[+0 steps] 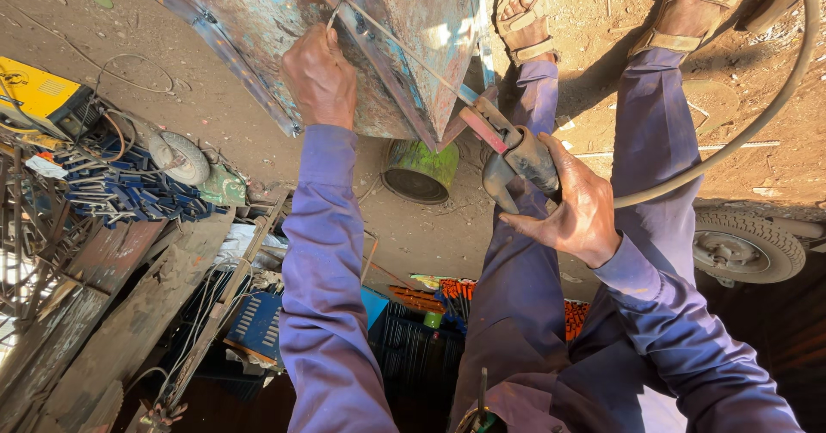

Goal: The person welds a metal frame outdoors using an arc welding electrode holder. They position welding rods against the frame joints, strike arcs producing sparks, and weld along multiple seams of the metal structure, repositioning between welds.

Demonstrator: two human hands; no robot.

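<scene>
Head view, seemingly upside down: bare dirt ground [258,114] fills the top, scrap metal and blue steel pieces [129,192] crowd 9 o'clock, a wheel [744,245] sits at 3 o'clock. Left hand [320,76] is closed against a rusty, blue-flecked metal panel [413,28], pinching something thin at its edge; right hand [581,209] grips an electrode holder [516,159] whose rod [404,50] runs toward 11 o'clock onto the panel. The rod tip and the left fingers' grip are hard to make out.
</scene>
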